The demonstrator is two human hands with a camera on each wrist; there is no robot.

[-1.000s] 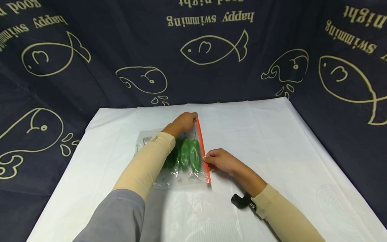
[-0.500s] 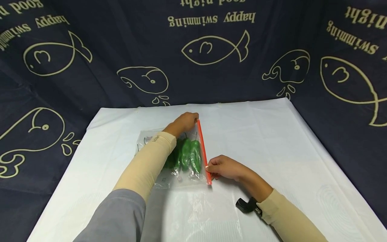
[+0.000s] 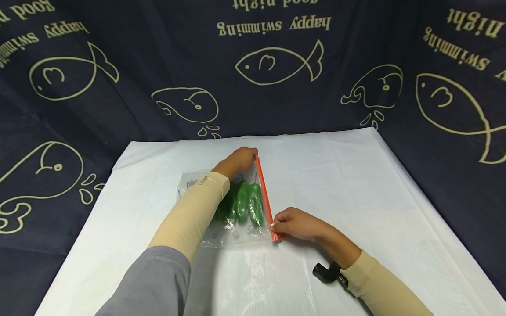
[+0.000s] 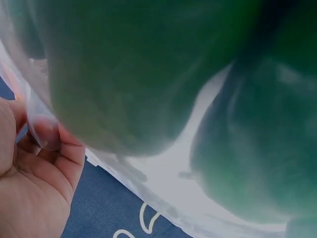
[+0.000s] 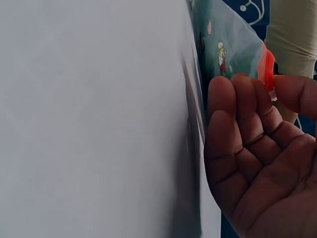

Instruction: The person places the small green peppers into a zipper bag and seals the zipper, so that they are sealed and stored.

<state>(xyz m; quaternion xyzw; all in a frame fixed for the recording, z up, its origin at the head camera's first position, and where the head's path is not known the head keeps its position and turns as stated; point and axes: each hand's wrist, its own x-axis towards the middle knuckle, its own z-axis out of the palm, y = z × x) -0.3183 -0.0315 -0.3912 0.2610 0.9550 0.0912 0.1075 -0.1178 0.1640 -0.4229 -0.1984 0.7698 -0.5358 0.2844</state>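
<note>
A clear zip bag [image 3: 245, 237] lies on the white-covered table, with several green peppers [image 3: 256, 204] inside. Its red zip strip [image 3: 264, 188] runs along the right side. At the strip's far end my left hand [image 3: 242, 160] pinches the bag's corner. Near the close end, my right hand [image 3: 296, 224] pinches the strip between thumb and fingers. Large, blurred peppers [image 4: 119, 84] fill the left wrist view beside the left hand [image 4: 37, 183], which grips the clear plastic. The right wrist view has the right hand [image 5: 262, 158] holding the red strip [image 5: 267, 69]. My left forearm hides part of the bag.
A white cloth [image 3: 336, 188] covers the table. A dark curtain [image 3: 276, 109] printed with fish and whales hangs behind and at both sides. A black device [image 3: 327, 273] is strapped at my right wrist.
My right hand has slid along the red strip toward the near end, pinching it. The left hand stays at the far corner, and the bag has hardly moved.
</note>
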